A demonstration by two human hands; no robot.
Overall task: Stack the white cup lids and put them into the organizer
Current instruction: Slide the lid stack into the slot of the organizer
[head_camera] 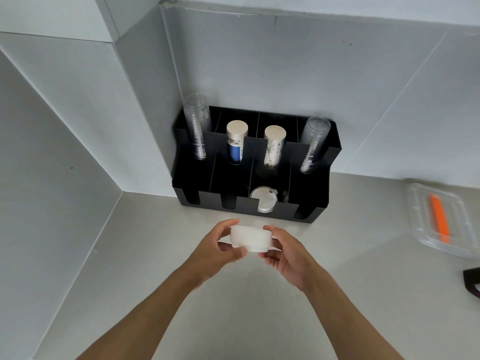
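A stack of white cup lids (250, 238) hangs above the counter, held from both sides. My left hand (220, 249) grips its left edge and my right hand (284, 252) grips its right edge. Just beyond stands the black organizer (244, 206) against the wall. A white lid (263, 200) lies in its third front compartment from the left. The other front compartments look dark; I cannot tell what they hold.
Two stacks of clear cups (197, 128) (313, 144) and two stacks of paper cups (235, 144) (274, 145) fill the organizer's back slots. A clear plastic box with an orange item (439, 216) sits at the right. A dark object (474, 281) shows at the right edge.
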